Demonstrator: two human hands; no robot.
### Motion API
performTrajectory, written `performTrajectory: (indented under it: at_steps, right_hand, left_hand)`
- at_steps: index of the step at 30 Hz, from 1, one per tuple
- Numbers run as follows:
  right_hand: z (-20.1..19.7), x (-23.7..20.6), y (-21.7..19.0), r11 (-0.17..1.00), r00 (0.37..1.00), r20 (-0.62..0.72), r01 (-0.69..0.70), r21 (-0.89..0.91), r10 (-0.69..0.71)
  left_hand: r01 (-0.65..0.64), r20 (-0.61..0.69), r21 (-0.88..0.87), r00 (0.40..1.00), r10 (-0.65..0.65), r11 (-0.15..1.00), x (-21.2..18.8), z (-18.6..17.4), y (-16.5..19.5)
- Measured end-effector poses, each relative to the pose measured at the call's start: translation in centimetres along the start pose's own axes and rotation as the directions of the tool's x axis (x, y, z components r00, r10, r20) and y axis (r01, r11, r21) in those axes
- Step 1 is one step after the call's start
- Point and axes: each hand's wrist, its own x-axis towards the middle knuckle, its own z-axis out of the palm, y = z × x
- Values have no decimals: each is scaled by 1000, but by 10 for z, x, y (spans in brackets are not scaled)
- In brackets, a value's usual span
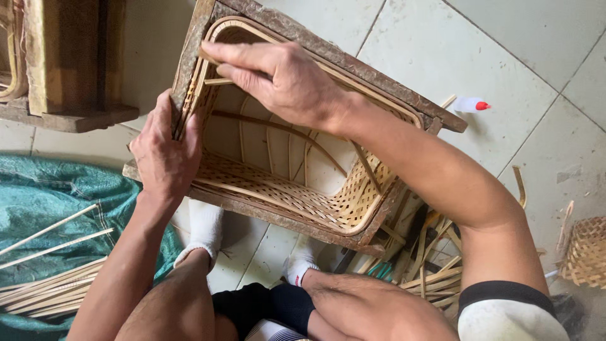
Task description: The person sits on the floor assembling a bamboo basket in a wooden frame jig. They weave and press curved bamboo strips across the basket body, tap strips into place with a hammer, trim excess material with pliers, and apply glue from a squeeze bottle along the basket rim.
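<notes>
Right now the work is at the rim of a rectangular woven bamboo basket (284, 189) that sits inside a rough, dark wooden frame mould (353, 60), tilted on the pale tiled floor (505, 76) between the person's white-socked feet. The left hand (165, 155) is closed around the near corner of the frame, steadying it. The right hand (278, 79) reaches over the far edge, fingers pinched on a thin bamboo strip (218, 81) at the rim. By the look of it, the strip is being seated or tucked along the edge; that calls for firm bracing and a careful press. Spare bamboo splints (57, 287) lie on a green mesh sheet (38, 189).
</notes>
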Motion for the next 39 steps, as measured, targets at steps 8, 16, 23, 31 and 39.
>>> performTrajectory:
  at_steps: [8, 16, 23, 31, 39]
  right_hand:
    - [1, 0, 7, 999, 998, 47, -45, 25, 43]
    - [15, 18, 8, 972, 953, 228, -223, 78, 200]
    - [31, 30, 7, 937, 891, 341, -342, 69, 300]
    - [43, 27, 25, 934, 861, 399, -356, 28, 316]
    - [51, 22, 35, 980, 934, 320, -115, -160, 162]
  left_hand:
    - [-5, -4, 2, 1000, 5, 1000, -1, 0, -1]
    - [21, 23, 65, 999, -23, 998, 7, 4, -16]
    - [-109, -72, 0, 991, 108, 994, 10, 8, -19]
    - [-378, 9, 54, 926, 379, 924, 17, -5, -16]
    - [-346, 8, -3, 938, 346, 938, 4, 11, -32]
